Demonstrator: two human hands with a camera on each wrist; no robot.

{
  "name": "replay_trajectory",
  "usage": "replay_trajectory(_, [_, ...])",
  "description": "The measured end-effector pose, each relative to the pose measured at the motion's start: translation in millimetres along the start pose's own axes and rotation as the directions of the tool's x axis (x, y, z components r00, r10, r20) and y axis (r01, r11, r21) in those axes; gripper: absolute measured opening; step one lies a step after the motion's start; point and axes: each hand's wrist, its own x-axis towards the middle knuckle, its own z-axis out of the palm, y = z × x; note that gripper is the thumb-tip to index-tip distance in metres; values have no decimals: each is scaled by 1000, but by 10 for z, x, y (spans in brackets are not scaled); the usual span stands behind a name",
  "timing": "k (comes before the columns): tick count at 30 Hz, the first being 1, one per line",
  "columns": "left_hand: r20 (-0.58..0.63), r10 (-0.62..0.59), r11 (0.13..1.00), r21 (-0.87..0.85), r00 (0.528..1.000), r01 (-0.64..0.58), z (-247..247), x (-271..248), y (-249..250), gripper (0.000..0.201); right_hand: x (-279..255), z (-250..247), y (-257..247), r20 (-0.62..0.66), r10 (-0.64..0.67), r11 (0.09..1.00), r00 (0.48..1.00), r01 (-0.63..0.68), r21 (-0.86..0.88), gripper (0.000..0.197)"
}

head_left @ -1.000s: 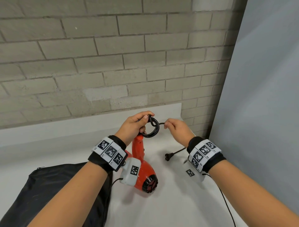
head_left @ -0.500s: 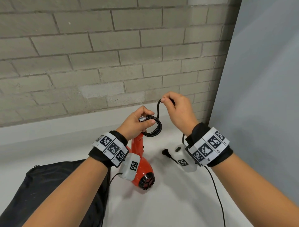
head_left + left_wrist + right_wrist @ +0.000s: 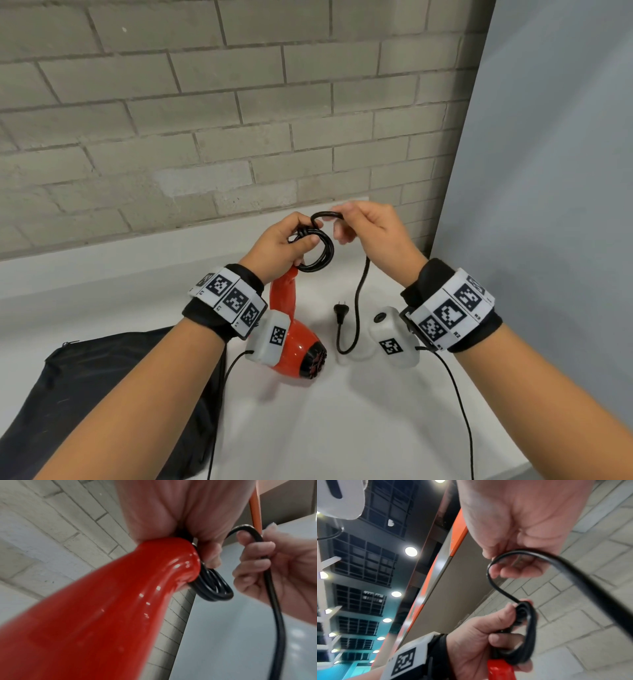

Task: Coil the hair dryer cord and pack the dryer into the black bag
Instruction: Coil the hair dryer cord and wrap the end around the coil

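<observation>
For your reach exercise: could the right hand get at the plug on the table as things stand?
Probably yes, but not freely: the plug lies uncovered below the right hand, which is pinching the cord and must release first.

Looks like a lab or test bay: bare grey block wall [image 3: 205,120], plain white table [image 3: 342,411], dark grid ceiling [image 3: 359,561] with round lights.

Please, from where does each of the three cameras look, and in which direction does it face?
Head: worn on the head, facing forward and down at the white table and brick wall; shows both forearms, left hand and right hand.
Left wrist: under the left wrist, looking along the red hair dryer handle; shows the left palm and the right hand's fingers.
Right wrist: under the right wrist, tilted up toward ceiling lights; shows both hands.
Shared: all three see the black cord coil held between the hands.
</observation>
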Motion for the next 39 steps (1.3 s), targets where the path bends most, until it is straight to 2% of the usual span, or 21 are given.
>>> replay_trajectory(3, [3,-15,1000,-18,1000,15,10,-5,-1,18,-81,-82,219,53,191,972,980,-197,128,42])
replay_trajectory(6, [-1,-18,999,-39,1000,18,-1,-17,1,17,-150,-141,532,107,416,885,903,-429,182,34])
replay_trajectory(7, [-3,-21,999,-48,1000,21,-5,-25,2,17,-184,-144,645,120,471,866,874,-484,127,29])
replay_trajectory(9, [-5,-28,998,-52,1000,28,-16,-35,1,16,-259,-125,869,136,524,851,841,-513,-109,25])
replay_trajectory(10, [-5,-31,998,-50,1000,31,-19,-38,1,16,-299,-107,1006,151,534,831,832,-483,-274,27])
replay_trajectory(12, [-11,-34,998,-47,999,33,-22,-43,9,16,-380,-52,1271,218,566,723,795,-352,-594,32])
replay_trajectory(14, [-20,-33,998,-52,999,32,-20,-47,18,16,-423,9,1468,295,612,625,733,-220,-749,41])
replay_trajectory(18, [-45,-37,997,-72,998,34,-25,-55,12,16,-400,63,1564,380,625,523,681,-5,-852,54])
replay_trajectory(20, [-52,-43,996,-79,998,39,-26,-57,2,15,-377,118,1588,381,655,427,652,97,-899,52])
replay_trajectory(23, [-49,-44,997,-60,998,41,-20,-56,-7,15,-338,186,1558,309,725,320,615,96,-943,37])
replay_trajectory(26, [-47,-22,999,-33,999,20,-4,-42,-7,16,-282,176,1622,280,745,301,606,70,-951,32])
replay_trajectory(28, [-47,-13,1000,-27,999,12,10,-31,-11,17,-248,138,1570,272,775,297,570,52,-953,29])
replay_trajectory(30, [-55,-19,999,-29,998,17,24,-15,-26,16,-210,93,1525,283,726,375,626,-15,-927,26])
replay_trajectory(32, [-69,-37,999,-37,997,34,32,9,-47,14,-170,35,1433,273,626,504,730,-112,-856,19])
replay_trajectory(34, [-93,-41,998,-58,995,35,35,34,-69,14,-123,-25,1303,251,477,624,842,-123,-772,17])
replay_trajectory(36, [-132,-27,999,-44,991,22,18,66,-103,14,-74,-68,1142,172,259,748,950,-85,-659,14])
replay_trajectory(37, [-157,-24,999,-27,987,20,6,84,-120,14,-50,-77,1047,106,130,793,986,-39,-608,12])
replay_trajectory(39, [-204,-23,1000,-12,979,21,-16,115,-147,13,-20,-96,910,-27,-69,851,997,45,-523,11])
